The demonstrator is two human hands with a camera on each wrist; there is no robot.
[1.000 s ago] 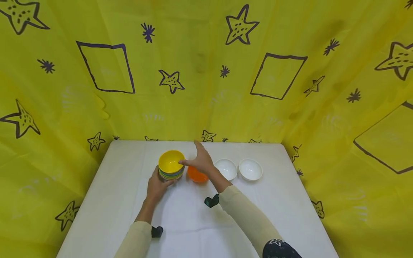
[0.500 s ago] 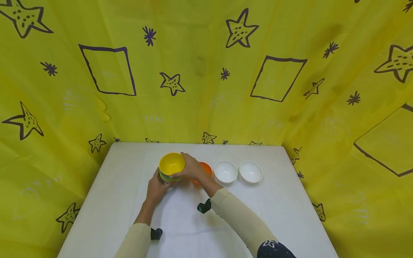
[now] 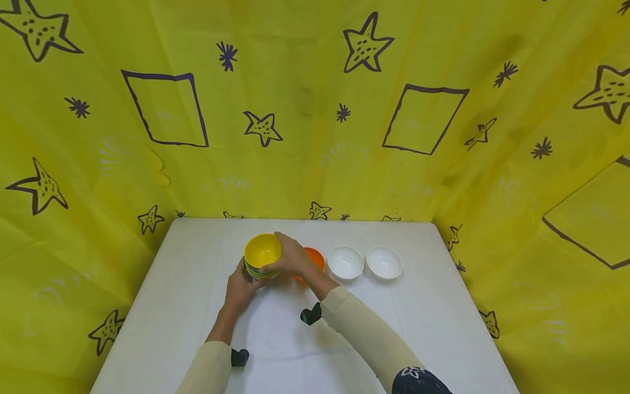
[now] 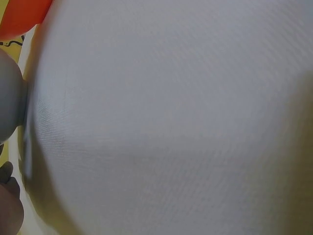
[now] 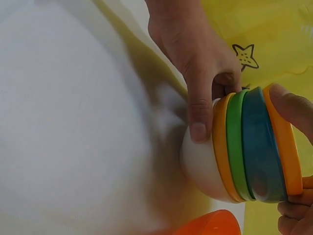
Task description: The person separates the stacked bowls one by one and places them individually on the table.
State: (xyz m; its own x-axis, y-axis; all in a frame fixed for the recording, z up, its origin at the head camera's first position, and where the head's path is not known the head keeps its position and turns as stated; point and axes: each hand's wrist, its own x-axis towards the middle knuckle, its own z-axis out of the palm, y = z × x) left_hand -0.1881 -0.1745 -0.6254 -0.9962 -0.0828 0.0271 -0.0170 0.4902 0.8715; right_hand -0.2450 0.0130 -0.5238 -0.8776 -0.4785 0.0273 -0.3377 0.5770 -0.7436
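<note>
Stacked bowls (image 5: 239,147) are gripped by left fingers (image 5: 199,110) and right fingers (image 5: 295,108).

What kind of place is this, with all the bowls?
Probably a makeshift indoor booth, perhaps for recording: yellow cloth with drawn stars hangs on three sides of a white table, where a stack of bowls is held.

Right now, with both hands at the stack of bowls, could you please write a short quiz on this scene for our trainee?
1. True or false: in the head view, the orange bowl appears between the stack and the two white bowls.
2. Which colour is the bowl directly beneath the top yellow bowl? A green; B blue; C white.
3. Which hand has its thumb on the bottom white bowl?

Key: 1. True. 2. B, the blue bowl. 3. The left hand.
</note>
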